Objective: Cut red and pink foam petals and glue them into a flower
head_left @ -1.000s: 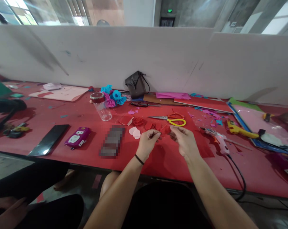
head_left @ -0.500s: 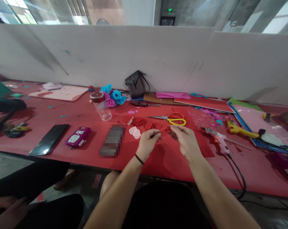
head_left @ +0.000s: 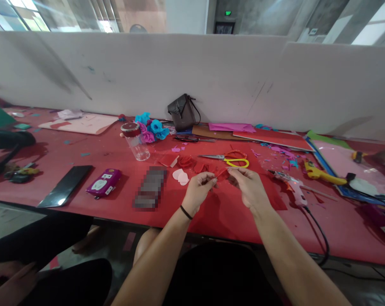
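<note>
A small piece of red crepe paper [head_left: 222,173] is stretched between my two hands, just above the red tabletop. My left hand [head_left: 199,188] pinches its left end between thumb and fingers. At the other end, my right hand [head_left: 245,185] grips it the same way. Right behind the hands lie scissors [head_left: 237,162] with yellow and orange handles, blades pointing left. Curled red paper pieces [head_left: 186,162] and pale pink petal-shaped cutouts [head_left: 181,177] rest to the left of them. A larger red paper sheet [head_left: 273,191] sits beside my right hand.
To the right are a pink glue gun [head_left: 296,191] with its cord and a yellow glue gun [head_left: 322,173]. Leftward stand a clear jar [head_left: 136,144], a purple power strip [head_left: 103,183] and a black phone [head_left: 66,187]. Blue and pink paper flowers [head_left: 152,128] and a dark bag [head_left: 181,112] are behind.
Both hands stay nearly in place, with fingers shifting slightly on the red paper. Surrounding things have not moved.
</note>
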The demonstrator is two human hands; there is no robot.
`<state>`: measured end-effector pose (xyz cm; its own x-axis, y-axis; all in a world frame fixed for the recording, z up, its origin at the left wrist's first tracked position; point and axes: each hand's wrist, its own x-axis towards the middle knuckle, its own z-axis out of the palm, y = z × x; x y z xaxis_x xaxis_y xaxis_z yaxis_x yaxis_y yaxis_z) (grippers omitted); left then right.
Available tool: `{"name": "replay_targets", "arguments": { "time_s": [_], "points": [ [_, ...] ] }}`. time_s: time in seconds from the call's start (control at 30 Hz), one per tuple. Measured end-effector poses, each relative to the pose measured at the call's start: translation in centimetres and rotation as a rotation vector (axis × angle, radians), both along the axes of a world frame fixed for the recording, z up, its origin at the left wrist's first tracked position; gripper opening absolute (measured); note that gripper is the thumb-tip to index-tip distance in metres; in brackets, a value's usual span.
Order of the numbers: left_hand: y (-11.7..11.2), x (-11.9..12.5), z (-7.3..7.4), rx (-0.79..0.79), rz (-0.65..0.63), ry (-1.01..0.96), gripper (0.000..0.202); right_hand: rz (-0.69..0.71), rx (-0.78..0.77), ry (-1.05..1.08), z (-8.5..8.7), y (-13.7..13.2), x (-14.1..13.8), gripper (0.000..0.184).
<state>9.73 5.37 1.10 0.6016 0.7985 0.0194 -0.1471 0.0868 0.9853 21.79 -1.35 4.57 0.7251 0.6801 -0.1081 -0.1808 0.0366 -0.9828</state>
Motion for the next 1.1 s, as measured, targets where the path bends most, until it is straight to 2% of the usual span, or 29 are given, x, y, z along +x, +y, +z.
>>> {"name": "replay_targets", "arguments": {
  "time_s": [0.23,0.33,0.4,0.5,0.6,0.7,0.83,0.97,1.03,1.1],
  "points": [
    [0.0,0.0,0.1,-0.061,-0.009,-0.035,0.015,0.012,-0.003,-0.008,0.5,0.1,0.0,0.022],
    [0.0,0.0,0.2,-0.131,0.002,-0.069,0.017,-0.005,0.040,0.009,0.3,-0.2,-0.1,0.021],
    [-0.1,0.0,0.3,-0.241,0.022,-0.124,0.020,-0.061,0.095,0.029,-0.7,-0.6,-0.5,0.020],
    [-0.2,0.1,0.2,-0.452,0.067,-0.260,0.026,-0.102,0.103,-0.006,-3.0,-1.0,-1.5,0.016],
    [-0.5,0.4,-0.1,-0.595,0.108,-0.348,0.030,0.067,0.050,-0.131,-5.3,-1.1,-3.0,0.024],
    [-0.6,0.8,-0.5,-0.649,0.142,-0.393,0.033,0.181,0.008,-0.254,-6.3,-0.8,-4.0,0.025],
    [-0.6,1.0,-0.7,-0.680,0.141,-0.408,0.035,0.188,-0.023,-0.379,-6.2,-0.9,-3.9,0.021],
    [-0.6,1.1,-0.8,-0.655,0.173,-0.370,0.035,0.213,-0.003,-0.390,-5.8,-1.2,-3.4,0.020],
    [-0.7,1.1,-0.8,-0.626,0.200,-0.349,0.034,0.180,0.000,-0.332,-5.6,-1.2,-3.2,0.019],
    [-0.8,1.0,-0.7,-0.596,0.194,-0.331,0.033,0.098,0.022,-0.161,-5.0,-1.0,-2.9,0.019]
  ]
}}
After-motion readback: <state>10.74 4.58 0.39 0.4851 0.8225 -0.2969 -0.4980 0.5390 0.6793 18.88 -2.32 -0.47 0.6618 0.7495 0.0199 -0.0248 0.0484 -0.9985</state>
